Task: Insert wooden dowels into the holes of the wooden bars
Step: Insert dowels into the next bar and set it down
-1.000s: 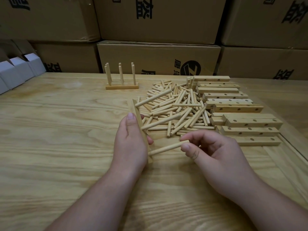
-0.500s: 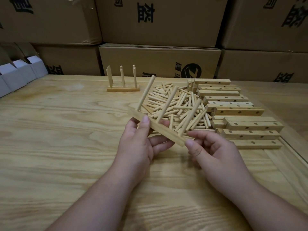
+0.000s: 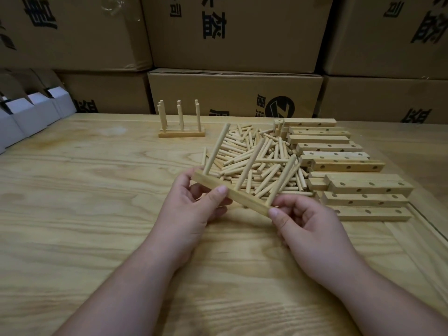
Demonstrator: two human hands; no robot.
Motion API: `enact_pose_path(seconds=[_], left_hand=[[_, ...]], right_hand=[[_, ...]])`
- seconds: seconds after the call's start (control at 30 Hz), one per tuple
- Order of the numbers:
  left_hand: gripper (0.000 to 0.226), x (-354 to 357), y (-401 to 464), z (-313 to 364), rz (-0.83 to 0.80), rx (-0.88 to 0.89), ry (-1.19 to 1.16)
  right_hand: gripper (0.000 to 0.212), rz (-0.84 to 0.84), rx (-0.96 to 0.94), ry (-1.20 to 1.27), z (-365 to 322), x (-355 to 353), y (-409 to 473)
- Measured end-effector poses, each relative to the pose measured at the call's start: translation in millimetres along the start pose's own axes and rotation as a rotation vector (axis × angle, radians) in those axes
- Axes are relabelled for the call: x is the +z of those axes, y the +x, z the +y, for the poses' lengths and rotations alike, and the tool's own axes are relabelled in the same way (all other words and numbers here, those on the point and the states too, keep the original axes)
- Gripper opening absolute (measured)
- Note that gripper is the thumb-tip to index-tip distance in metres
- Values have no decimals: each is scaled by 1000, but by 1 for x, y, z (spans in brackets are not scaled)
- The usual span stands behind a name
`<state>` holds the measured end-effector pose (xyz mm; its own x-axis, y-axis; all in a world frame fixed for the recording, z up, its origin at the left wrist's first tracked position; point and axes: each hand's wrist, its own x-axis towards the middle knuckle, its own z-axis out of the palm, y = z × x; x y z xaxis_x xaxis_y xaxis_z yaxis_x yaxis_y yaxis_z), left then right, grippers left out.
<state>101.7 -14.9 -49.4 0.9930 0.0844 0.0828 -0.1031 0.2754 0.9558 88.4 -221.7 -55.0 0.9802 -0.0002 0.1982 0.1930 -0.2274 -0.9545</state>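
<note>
Both hands hold one wooden bar point(image 3: 244, 198) in the air just in front of the pile of loose dowels point(image 3: 261, 163). The left hand point(image 3: 191, 214) pinches the bar's far-left part, thumb on its near face and fingers curled behind it; the right hand point(image 3: 305, 226) pinches the near-right end between thumb and curled fingers. Three dowels point(image 3: 249, 163) stand in the bar, leaning away toward the pile. The bar's holes are hidden by the dowels and its tilt.

To the right of the pile lie stacked drilled bars point(image 3: 349, 166); the lower ones are partly covered by those on top. Behind and left of the pile stands a finished assembly point(image 3: 181, 122); how many bars it has is hard to tell. The wooden surface point(image 3: 84, 202) carries all this.

Behind the pile, cardboard boxes point(image 3: 235, 93) bear large black characters, cropped and not readable, and a round black logo. Far left of the pile, small white boxes point(image 3: 31, 112) are cut off by the edge.
</note>
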Motion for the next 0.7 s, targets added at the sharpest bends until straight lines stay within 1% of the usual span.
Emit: enact_pose_path(seconds=[0.13, 0.2, 0.27, 0.3, 0.37, 0.43, 0.5, 0.53, 0.63, 0.7], left_hand=[[53, -7, -2, 6, -22, -3, 73], [47, -12, -4, 9, -55, -8, 156], [40, -17, -6, 13, -73, -6, 363], [37, -20, -6, 15, -65, -1, 501], [30, -27, -6, 18, -13, 15, 755], [30, -31, -6, 24, 3, 19, 913], [42, -35, -7, 28, -37, 27, 1004], [44, -37, -7, 30, -61, 37, 1037], [28, -42, -10, 39, -98, 94, 1080], [23, -52, -12, 45, -14, 134, 1045]], right_hand=[[12, 27, -29, -46, 0, -4, 0], [14, -15, -33, -138, -1, -11, 1], [9, -107, -64, -387, -2, -20, 4], [15, -145, -79, -502, -1, -23, 5], [25, -180, -78, -606, 0, -26, 7], [25, -194, -96, -641, 0, -26, 7], [23, -199, -128, -668, 1, -25, 7], [20, -204, -139, -673, 1, -25, 7], [8, -199, -148, -624, 1, -24, 7], [12, -184, -127, -528, 2, -24, 6]])
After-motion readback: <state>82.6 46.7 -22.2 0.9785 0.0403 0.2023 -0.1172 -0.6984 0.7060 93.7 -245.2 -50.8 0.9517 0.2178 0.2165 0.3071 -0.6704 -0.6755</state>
